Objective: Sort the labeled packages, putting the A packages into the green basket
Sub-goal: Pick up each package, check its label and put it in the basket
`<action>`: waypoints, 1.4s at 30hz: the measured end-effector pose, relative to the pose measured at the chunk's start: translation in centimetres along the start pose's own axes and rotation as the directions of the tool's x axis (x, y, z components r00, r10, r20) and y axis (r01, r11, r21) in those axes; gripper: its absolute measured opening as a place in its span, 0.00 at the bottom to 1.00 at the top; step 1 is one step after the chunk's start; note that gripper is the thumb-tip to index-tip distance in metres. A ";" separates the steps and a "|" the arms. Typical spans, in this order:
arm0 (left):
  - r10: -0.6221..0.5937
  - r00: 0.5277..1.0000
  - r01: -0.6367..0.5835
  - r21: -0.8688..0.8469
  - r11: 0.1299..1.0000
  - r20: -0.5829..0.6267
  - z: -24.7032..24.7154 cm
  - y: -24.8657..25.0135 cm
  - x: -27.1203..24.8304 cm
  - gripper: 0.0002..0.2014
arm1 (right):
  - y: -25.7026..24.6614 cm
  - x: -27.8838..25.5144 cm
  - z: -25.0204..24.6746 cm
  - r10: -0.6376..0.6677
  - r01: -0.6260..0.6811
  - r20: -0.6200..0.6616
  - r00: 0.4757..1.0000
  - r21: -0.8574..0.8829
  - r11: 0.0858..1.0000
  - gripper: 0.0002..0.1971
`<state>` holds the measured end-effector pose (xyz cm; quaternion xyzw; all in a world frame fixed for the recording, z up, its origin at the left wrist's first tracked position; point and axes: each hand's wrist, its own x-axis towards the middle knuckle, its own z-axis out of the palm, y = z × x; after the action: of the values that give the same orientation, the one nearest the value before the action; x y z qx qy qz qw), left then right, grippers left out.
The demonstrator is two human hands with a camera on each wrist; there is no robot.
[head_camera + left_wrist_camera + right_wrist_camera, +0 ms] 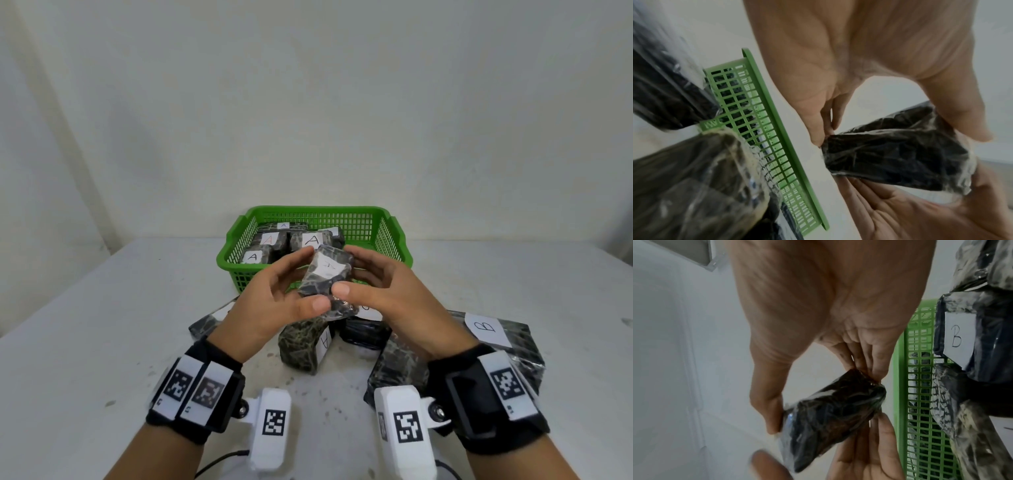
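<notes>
Both hands met over the near rim of the green basket [394, 236], which stood at the far middle of the bench [102, 342] just short of the wall [308, 102]. Bare bench lay open to either side of the basket and along the left front.

Left hand [270, 301] and right hand [387, 294] shared one small dark wrapped package [327, 277], white label up, letter unclear from this angle. Thumb and fingers [960, 113] of each hand pinched its opposite ends; it hung clear of the bench.

Basket held at least four wrapped packages [311, 240] with A labels showing. Below the hands: a loose A package [305, 342], a large B package [496, 342] at right, another B package [970, 340] by the basket wall.
</notes>
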<state>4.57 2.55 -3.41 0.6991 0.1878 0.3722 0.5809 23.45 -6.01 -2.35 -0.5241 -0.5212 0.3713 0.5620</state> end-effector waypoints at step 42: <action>-0.123 0.893 0.158 0.046 0.986 -0.432 -1.3 2.0 1.3 0.10 | -1.7 3.1 0.1 0.218 -0.202 -0.099 0.971 0.145 0.968 0.11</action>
<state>4.13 3.82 -1.10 0.6076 0.3752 0.4658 0.5226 23.65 -3.31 -0.12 -0.5578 -0.4034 0.4323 0.5825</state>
